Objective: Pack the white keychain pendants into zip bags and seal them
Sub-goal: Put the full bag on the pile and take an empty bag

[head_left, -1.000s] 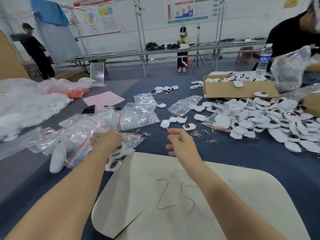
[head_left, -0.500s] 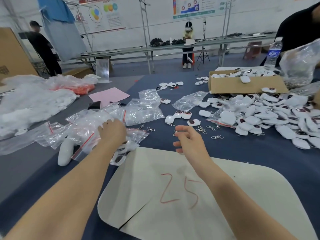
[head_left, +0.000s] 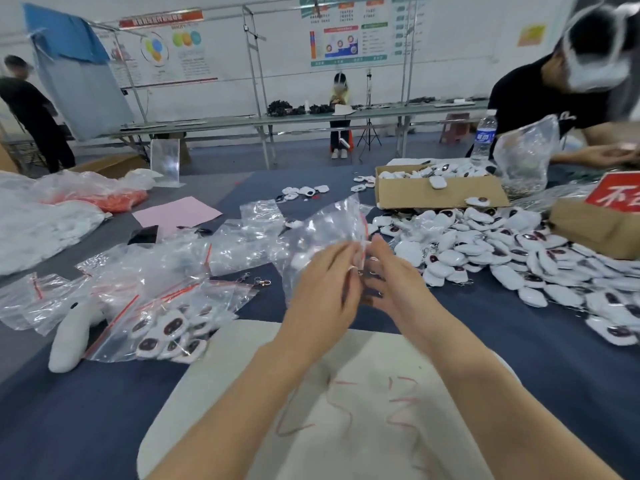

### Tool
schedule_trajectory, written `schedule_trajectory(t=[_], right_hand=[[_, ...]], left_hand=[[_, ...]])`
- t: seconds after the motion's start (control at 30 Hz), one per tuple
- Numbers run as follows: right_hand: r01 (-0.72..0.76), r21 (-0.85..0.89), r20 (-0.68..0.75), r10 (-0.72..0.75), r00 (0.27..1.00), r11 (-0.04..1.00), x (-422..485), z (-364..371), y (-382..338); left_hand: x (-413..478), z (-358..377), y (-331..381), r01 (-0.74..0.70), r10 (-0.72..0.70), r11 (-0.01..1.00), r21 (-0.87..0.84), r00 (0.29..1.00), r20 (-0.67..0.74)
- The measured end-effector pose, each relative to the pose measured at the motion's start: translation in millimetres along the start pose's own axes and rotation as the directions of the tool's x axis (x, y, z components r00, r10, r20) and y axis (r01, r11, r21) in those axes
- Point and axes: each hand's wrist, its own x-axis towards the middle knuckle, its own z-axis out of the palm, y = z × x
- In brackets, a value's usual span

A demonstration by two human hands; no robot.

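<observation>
A clear zip bag (head_left: 327,225) with a red seal strip is raised above the blue table, at the centre of the head view. My left hand (head_left: 322,292) pinches it near its red-striped opening. My right hand (head_left: 391,282) meets it from the right, fingers at the same edge, with a metal key ring showing between the hands. A large heap of white keychain pendants (head_left: 512,258) with dark red patches covers the table to the right. On the left lies a filled zip bag (head_left: 166,327) of pendants among several empty zip bags (head_left: 162,265).
A white foam sheet (head_left: 346,410) with red writing lies under my forearms. A cardboard box (head_left: 440,192) of pendants stands at the back right, another box (head_left: 595,223) at far right. A person in black works at the right edge. A white plush toy (head_left: 72,334) lies left.
My left hand lifted a zip bag off the left pile and brought it to the centre. My right hand rose from the table with a key ring and joined it at the bag's opening.
</observation>
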Motion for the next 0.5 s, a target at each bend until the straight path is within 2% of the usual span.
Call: schedule_trajectory(t=[0.07, 0.1, 0.17, 0.2, 0.23, 0.3, 0.4, 0.5], right_hand=[[0.022, -0.025, -0.062, -0.024, 0.998, 0.999, -9.4, -20.8, -2.8], [0.043, -0.066, -0.119, -0.051, 0.992, 0.997, -14.9, -31.6, -2.9], [0.102, -0.260, -0.211, -0.160, 0.964, 0.960, -26.5, -53.7, -2.3], [0.122, -0.386, -0.235, -0.226, 0.945, 0.914, -33.3, -63.5, -3.0], [0.132, -0.486, -0.248, -0.281, 0.927, 0.864, -40.2, -71.8, -4.1], [0.144, -0.578, -0.265, -0.352, 0.898, 0.803, -53.2, -84.9, -8.9], [0.151, -0.711, -0.280, -0.474, 0.835, 0.687, -74.5, -97.3, -21.9], [0.176, -0.887, -0.219, -0.723, 0.655, 0.427, -107.7, -95.3, -37.7]], left_hand=[[-5.8, 26.7, 20.6, 0.044, -0.028, 0.967, -0.249, 0.997, 0.066], [-6.3, 37.7, 29.7, 0.118, -0.094, 0.909, -0.399, 0.992, 0.080], [-1.2, 55.1, 47.9, 0.303, -0.276, 0.712, -0.633, 0.950, 0.145], [4.4, 62.4, 56.9, 0.389, -0.352, 0.601, -0.698, 0.913, 0.206], [10.5, 68.7, 66.2, 0.460, -0.396, 0.485, -0.744, 0.874, 0.282], [25.0, 80.9, 85.9, 0.544, -0.420, 0.276, -0.793, 0.810, 0.409], [42.7, 86.4, 118.2, 0.560, -0.372, 0.212, -0.801, 0.804, 0.463], [49.6, 82.1, 139.3, 0.566, -0.204, -0.042, -0.824, 0.802, 0.561]])
